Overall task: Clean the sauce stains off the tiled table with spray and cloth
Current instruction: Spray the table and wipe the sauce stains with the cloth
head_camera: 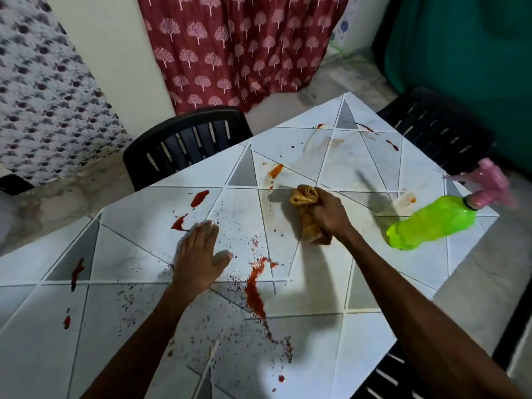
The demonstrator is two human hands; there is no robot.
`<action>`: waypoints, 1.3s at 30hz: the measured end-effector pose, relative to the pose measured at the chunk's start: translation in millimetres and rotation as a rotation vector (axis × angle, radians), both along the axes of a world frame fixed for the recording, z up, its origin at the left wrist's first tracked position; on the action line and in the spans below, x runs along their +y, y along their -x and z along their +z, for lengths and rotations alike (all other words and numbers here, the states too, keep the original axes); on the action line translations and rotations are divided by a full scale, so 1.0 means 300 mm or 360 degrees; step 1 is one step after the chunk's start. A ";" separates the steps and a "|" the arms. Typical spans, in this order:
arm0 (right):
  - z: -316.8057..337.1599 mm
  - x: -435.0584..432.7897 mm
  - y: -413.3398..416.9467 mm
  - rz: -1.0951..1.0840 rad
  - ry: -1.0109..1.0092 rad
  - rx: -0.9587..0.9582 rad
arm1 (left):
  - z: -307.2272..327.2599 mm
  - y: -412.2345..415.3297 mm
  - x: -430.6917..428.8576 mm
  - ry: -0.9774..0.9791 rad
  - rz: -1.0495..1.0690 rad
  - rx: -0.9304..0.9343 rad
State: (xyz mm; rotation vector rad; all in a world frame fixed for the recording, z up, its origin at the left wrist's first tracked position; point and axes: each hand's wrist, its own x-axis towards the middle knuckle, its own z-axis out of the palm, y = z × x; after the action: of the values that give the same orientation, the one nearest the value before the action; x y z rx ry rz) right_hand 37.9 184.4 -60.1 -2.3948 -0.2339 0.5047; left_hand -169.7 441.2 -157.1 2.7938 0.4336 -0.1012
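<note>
1. Orange-brown crumpled cloth (308,205) sits bunched in our gripping right hand (331,218) on the white tiled table (316,168); our left hand (198,254) is flat, fingers straight, pressing the tiles.
2. We note the orange sauce smear (275,170) just beyond-left of the cloth, its long axis slanting away; the right hand is nearer.
3. Green plastic spray bottle (431,223) lies on its side to the right; black slatted chairs (187,145) flank the table.

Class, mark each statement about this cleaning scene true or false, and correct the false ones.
1. The right hand grips a crumpled orange-brown cloth. True.
2. The left hand holds the green plastic spray bottle with a pink trigger. False: it rests flat on the white tiled table; no hand touches the bottle.
3. A long red sauce streak lies between the forearms. True.
4. The fabric curtain behind is plain blue. False: it is red with pale tree prints.
</note>
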 end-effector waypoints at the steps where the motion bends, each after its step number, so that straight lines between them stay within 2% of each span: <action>1: -0.010 0.021 -0.064 -0.0003 0.0049 -0.0031 | -0.004 -0.005 0.005 0.0007 0.0008 0.0002; 6: -0.120 0.161 -0.290 0.0023 0.0219 -0.0148 | -0.005 -0.007 0.004 0.0118 0.0057 0.0014; 9: -0.160 0.249 -0.323 0.0015 0.0198 -0.0148 | -0.006 -0.002 0.001 0.0094 0.0033 0.0036; 12: -0.176 0.345 -0.306 0.0191 0.0205 -0.0125 | -0.014 -0.003 0.023 0.0084 0.0020 0.0040; 18: -0.171 0.448 -0.010 0.0705 0.0140 -0.0017 | -0.006 0.018 0.043 0.0105 0.0009 0.0002; 24: -0.147 0.364 0.305 0.1138 0.0081 0.0027 | -0.005 0.081 0.086 0.0132 -0.0001 -0.0116; 26: -0.115 0.353 0.307 0.1053 0.0044 0.0062 | 0.004 0.109 0.111 0.0150 0.0079 -0.0159; 30: -0.059 0.401 0.190 0.0591 -0.0123 -0.0053 | 0.010 0.162 0.175 0.0117 0.0236 -0.0192; 33: -0.033 0.502 0.044 0.0378 0.0001 -0.0203 | 0.009 0.192 0.215 0.0103 0.0366 -0.0152; 37: -0.081 0.659 -0.107 0.0449 0.0312 -0.0363 | 0.009 0.226 0.249 0.0076 0.0361 -0.0111; 39: -0.118 0.712 -0.107 0.0502 0.0385 -0.0319 | 0.007 0.243 0.265 0.0080 0.0356 -0.0092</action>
State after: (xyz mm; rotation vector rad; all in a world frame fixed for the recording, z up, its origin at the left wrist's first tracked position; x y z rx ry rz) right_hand 69.9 398.1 -95.5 -2.6614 -0.6824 0.4544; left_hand -242.8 520.8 -155.1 2.6709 0.7142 0.0183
